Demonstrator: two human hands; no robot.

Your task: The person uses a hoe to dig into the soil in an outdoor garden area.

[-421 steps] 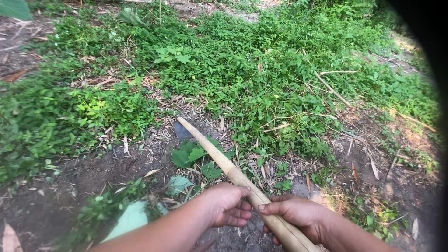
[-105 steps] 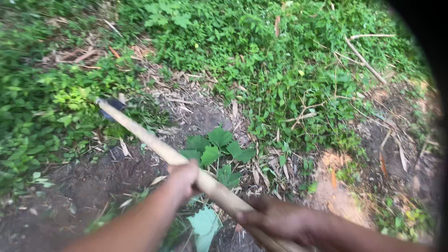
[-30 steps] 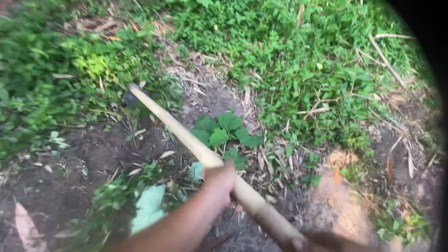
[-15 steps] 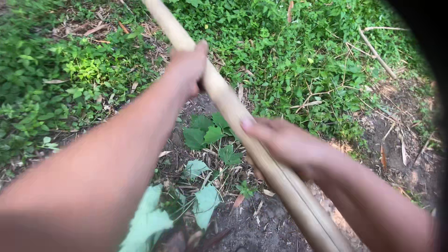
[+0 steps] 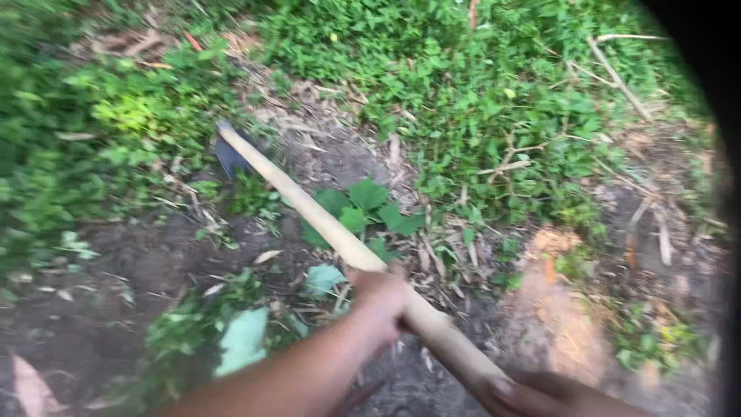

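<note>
The long pale wooden hoe handle [image 5: 332,232] is gripped mid-shaft by the left hand [image 5: 382,297], fingers closed round it, and lower down by the right hand [image 5: 532,394]. It's probably stiff and head-heavy: the dark metal blade [image 5: 230,157] sits far beyond both grips, down among the weeds.

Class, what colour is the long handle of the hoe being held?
Pale tan wood handle, best seen in the head view.

No packages, labels, signs or screens show anywhere in view — only open ground, with nothing printed or boxed around either grip.
</note>
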